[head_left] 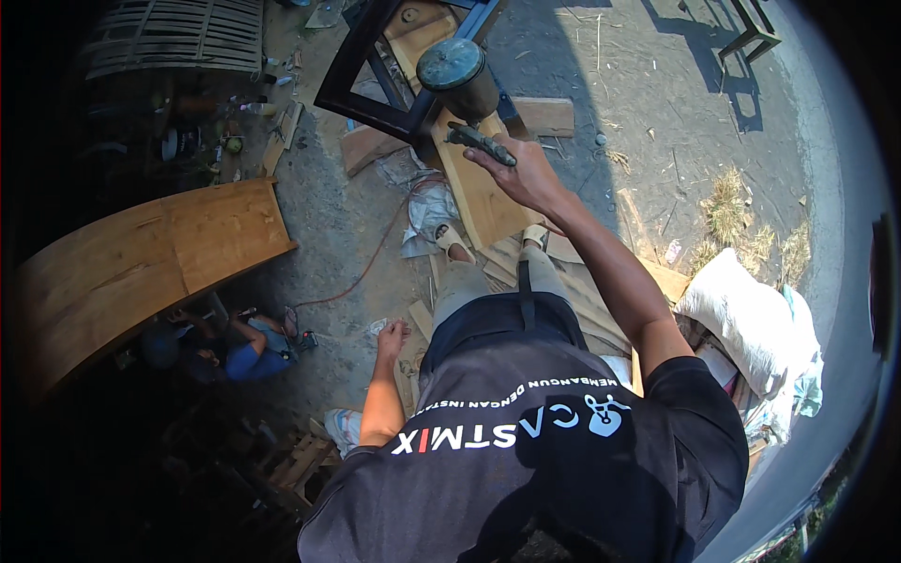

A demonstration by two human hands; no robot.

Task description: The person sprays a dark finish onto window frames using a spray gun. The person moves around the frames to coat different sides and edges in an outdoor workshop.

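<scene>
My right hand point(531, 174) is closed round the handle of a spray gun point(488, 144), held out ahead of me at the top of the view. A round, paint-stained cup point(460, 80) sits on top of the gun. Just beyond it is a dark-painted wooden frame point(369, 113), tilted and partly hidden by the cup. A pale wooden board point(486, 192) lies under the gun and reaches back toward my feet. My left hand point(390, 336) hangs low by my left side with loosely bent fingers; nothing shows in it.
A reddish hose point(375, 253) runs over the ground at my left. Farther left stands a large wooden panel point(178, 239), with another person point(258, 352) crouching beside it. White sacks point(741, 314) are piled at my right. Loose planks point(587, 305) lie around my feet.
</scene>
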